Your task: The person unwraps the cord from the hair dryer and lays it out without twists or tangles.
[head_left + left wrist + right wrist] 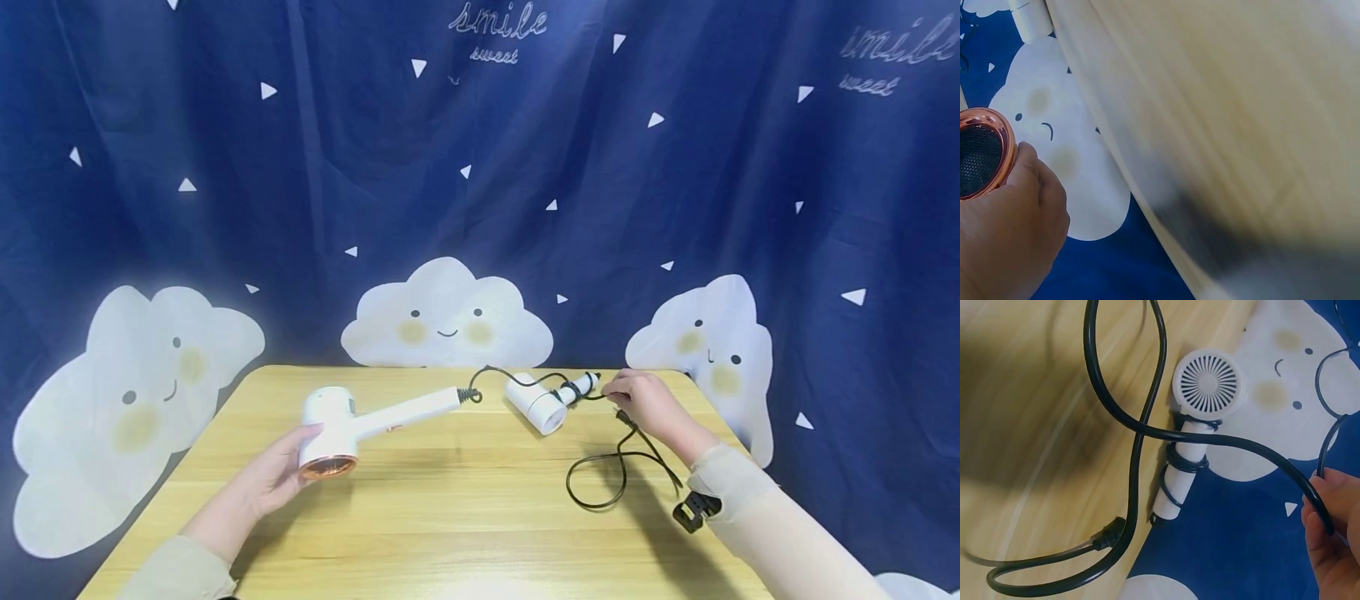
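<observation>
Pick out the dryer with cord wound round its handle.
It is the resting dryer, lying on the table: black cord coils round its handle. The other dryer, gripped by the left hand, has no cord around its handle.

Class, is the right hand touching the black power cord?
Touching. The right wrist view shows the right hand pinching the black power cord between thumb and finger.

The wooden table loses its near edge to the head view's frame. The left wrist view blurs the table and crops a hair dryer held toward its left edge.
</observation>
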The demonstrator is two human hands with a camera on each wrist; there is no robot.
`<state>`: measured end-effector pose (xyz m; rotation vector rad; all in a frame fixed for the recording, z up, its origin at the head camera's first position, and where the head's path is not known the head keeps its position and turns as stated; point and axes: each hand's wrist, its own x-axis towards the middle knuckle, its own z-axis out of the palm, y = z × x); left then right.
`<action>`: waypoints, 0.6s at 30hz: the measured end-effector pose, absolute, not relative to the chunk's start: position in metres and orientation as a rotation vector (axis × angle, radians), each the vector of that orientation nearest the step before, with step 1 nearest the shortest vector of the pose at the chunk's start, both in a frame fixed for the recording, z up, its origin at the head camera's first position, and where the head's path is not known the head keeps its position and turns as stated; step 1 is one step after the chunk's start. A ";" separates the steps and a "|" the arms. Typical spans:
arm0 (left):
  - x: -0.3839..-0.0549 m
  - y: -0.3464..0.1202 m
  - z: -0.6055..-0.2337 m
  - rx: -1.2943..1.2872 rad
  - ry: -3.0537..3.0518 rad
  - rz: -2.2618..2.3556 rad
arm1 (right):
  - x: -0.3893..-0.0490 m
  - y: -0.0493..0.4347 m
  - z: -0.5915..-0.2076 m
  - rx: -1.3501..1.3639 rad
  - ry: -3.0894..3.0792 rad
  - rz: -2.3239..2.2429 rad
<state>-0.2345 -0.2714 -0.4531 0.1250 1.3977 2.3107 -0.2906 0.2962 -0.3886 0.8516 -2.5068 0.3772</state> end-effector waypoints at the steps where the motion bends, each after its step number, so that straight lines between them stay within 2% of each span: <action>1: -0.234 -0.273 -0.453 0.136 1.394 2.309 | -0.290 0.298 -0.389 0.854 -2.517 0.372; 8: -0.234 -0.283 -0.454 0.225 1.311 2.312 | -0.288 0.307 -0.390 0.866 -2.534 0.355; 18: -0.231 -0.291 -0.457 0.102 1.409 2.301 | -0.284 0.317 -0.392 0.876 -2.525 0.370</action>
